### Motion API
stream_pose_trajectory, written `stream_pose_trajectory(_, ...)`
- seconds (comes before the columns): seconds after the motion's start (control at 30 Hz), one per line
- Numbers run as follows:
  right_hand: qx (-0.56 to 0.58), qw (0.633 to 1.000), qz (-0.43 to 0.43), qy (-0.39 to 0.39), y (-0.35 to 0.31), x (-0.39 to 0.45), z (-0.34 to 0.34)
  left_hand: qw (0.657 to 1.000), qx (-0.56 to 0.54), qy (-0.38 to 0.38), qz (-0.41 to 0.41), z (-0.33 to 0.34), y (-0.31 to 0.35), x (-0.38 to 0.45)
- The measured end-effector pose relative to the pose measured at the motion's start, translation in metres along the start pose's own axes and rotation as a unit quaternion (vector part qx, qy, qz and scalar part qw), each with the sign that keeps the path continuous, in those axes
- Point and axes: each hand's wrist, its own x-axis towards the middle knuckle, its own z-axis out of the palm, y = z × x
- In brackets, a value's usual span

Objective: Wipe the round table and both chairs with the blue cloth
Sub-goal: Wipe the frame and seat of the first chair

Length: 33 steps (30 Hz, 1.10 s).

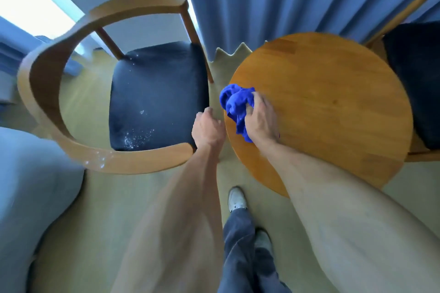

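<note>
Our right hand (260,118) grips the blue cloth (235,108), fingers curled into it, pressing it on the round table (333,107) near its left edge. Cloth's bright blue, bunched into a crumpled wad w/ deep folds, part sticking out past our fingers toward the chair. Our left hand (208,127) hangs in the gap btwn table & left chair (152,95), fingers curled, nothing in it that we can see. Table top is warm wood, round. Left chair has a dark seat w/ pale specks & a curved wooden armrest. Second chair (414,83) sits at the table's far right, dark seat too. Blue curtain (285,2) behind.
</note>
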Motion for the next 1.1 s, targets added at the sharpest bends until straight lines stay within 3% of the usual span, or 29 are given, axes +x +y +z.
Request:
stream_pose_trajectory(0.23, 0.013, 0.986, -0.159, -0.046, -0.088, -0.073, -0.003, 0.975, 0.045, 0.183, -0.115, -0.060, -0.074, -0.074)
stream_pose_trajectory(0.33, -0.001, 0.982, -0.156, -0.108, -0.115, -0.106, 0.032, 0.959, -0.010, 0.179, -0.221, -0.074, -0.113, -0.083)
stream_pose_trajectory(0.43, -0.093, 0.966, -0.138, -0.198, -0.120, -0.139, 0.080, 0.951, -0.052, 0.149, -0.267, -0.080, -0.154, -0.088)
stream_pose_trajectory(0.63, -0.190, 0.962, -0.193, -0.028, -0.103, -0.165, 0.149, 0.959, -0.059, 0.132, -0.242, -0.085, -0.241, -0.077)
stream_pose_trajectory(0.8, -0.205, 0.942, -0.264, -0.005, -0.123, -0.152, 0.177, 0.955, -0.062, 0.131, -0.261, -0.095, -0.312, -0.048)
stream_pose_trajectory(1.1, -0.261, 0.932, -0.241, -0.066, -0.235, -0.165, 0.268, 0.953, -0.080, 0.115, -0.270, -0.143, -0.381, 0.013)
